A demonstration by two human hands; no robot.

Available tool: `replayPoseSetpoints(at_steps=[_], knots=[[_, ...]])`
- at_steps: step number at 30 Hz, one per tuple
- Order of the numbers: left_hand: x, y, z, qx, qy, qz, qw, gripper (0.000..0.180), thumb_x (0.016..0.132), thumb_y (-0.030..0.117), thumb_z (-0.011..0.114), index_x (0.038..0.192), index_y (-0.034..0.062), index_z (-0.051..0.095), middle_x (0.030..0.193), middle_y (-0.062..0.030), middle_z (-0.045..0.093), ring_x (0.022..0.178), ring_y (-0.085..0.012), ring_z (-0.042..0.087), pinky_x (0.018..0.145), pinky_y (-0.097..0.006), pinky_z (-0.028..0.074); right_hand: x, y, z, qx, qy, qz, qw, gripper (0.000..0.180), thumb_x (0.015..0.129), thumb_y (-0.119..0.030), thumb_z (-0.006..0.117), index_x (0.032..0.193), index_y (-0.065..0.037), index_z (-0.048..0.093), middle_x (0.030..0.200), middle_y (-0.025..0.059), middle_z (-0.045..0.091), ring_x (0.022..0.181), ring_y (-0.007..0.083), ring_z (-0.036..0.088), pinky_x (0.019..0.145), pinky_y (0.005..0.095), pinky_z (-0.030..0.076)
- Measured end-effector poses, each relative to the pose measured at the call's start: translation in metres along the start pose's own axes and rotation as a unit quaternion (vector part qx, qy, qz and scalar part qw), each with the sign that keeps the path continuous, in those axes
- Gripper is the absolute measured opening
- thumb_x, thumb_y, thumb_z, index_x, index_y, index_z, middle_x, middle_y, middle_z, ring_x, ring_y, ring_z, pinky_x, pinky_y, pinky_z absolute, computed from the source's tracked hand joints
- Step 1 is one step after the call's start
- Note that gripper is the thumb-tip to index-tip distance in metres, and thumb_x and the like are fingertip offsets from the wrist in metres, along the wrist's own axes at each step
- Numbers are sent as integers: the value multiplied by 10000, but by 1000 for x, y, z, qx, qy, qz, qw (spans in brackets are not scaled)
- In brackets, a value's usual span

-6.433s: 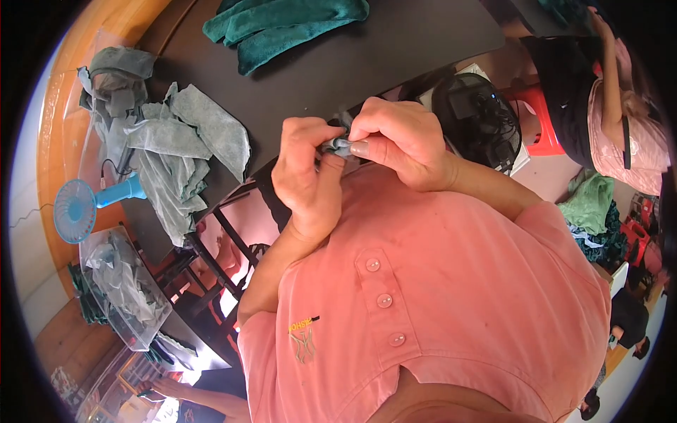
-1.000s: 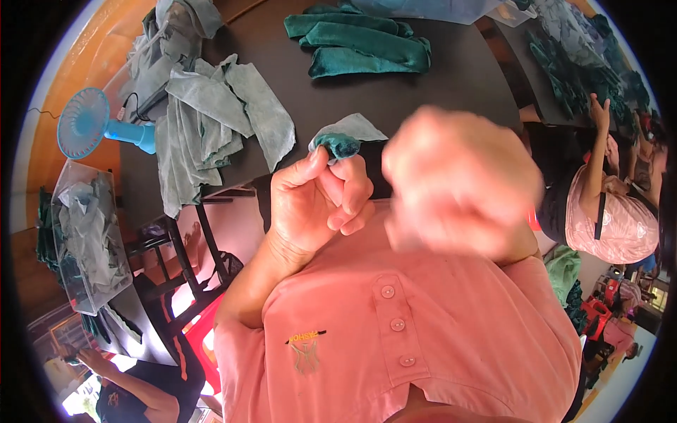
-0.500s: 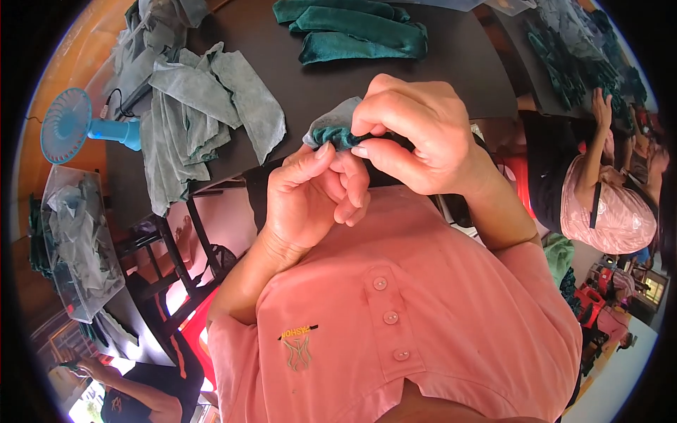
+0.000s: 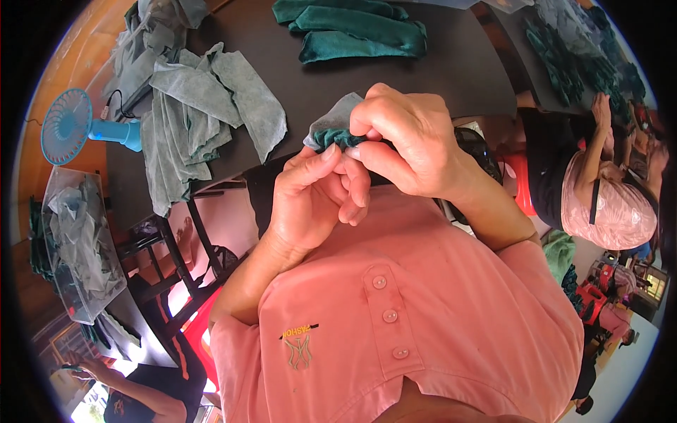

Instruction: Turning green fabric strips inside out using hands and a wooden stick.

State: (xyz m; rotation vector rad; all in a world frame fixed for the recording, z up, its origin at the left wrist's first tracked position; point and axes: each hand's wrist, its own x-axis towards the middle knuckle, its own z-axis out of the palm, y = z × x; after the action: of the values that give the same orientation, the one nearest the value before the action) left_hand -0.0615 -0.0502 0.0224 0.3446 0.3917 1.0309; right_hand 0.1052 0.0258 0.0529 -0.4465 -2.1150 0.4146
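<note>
Small piece of cloth (image 4: 330, 131), grey on one face and dark green plush on the other, is held up near the frame's centre, its green edge bunched into small folds. Left hand (image 4: 312, 189) pinches the lower side of the bunching between thumb and fingers, other fingers loosely curled; right hand (image 4: 412, 141) has thumb and forefinger closed on the right end of the edge, the two grips nearly meeting. Any needle or thread there: cannot tell. Step in hand, as judged: working the edge into gathers by fingertip. Next move seems to call for a steady left pinch while the right evens the folds along the edge. Beyond, on the dark counter (image 4: 317, 84): folded green plush strips (image 4: 360, 39) at upper centre, loose grey-backed pieces (image 4: 192, 106) at upper left, blue fan (image 4: 67, 127) further left.
</note>
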Motion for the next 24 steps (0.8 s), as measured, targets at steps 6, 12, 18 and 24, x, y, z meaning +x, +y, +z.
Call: replayPoseSetpoints(at_steps=[6, 12, 18, 24], knots=[[0, -2, 1, 43, 18, 15, 999, 344, 977, 308, 501, 994, -36, 525, 678, -179, 600, 461, -224, 489, 464, -351, 419, -10, 2, -6, -41, -39, -2, 998, 227, 661, -12, 682, 785, -77, 504, 672, 45, 481, 502, 221, 510, 426, 331, 380], [-1, -1, 3, 54, -8, 32, 998, 293, 983, 268, 502, 1009, -22, 536, 691, -192, 612, 466, -226, 511, 450, -335, 431, -9, 6, -10, -5, -4, -76, 997, 258, 637, 106, 659, 843, -5, 549, 684, 59, 526, 511, 196, 485, 429, 293, 366], [-3, 0, 9, 92, 45, 41, 994, 250, 976, 224, 529, 991, -23, 569, 696, -193, 622, 479, -220, 534, 444, -308, 434, -8, 3, -9, 26, -2, -39, 999, 276, 625, 107, 645, 867, 6, 561, 696, 68, 533, 524, 201, 500, 433, 299, 380], [-4, -1, 18, 166, 141, 39, 975, 179, 942, 172, 604, 922, -5, 618, 693, -133, 638, 515, -179, 552, 447, -272, 422, -11, 2, -9, -71, -37, -78, 994, 233, 625, -1, 659, 818, -51, 539, 691, 43, 498, 516, 200, 505, 426, 317, 386]])
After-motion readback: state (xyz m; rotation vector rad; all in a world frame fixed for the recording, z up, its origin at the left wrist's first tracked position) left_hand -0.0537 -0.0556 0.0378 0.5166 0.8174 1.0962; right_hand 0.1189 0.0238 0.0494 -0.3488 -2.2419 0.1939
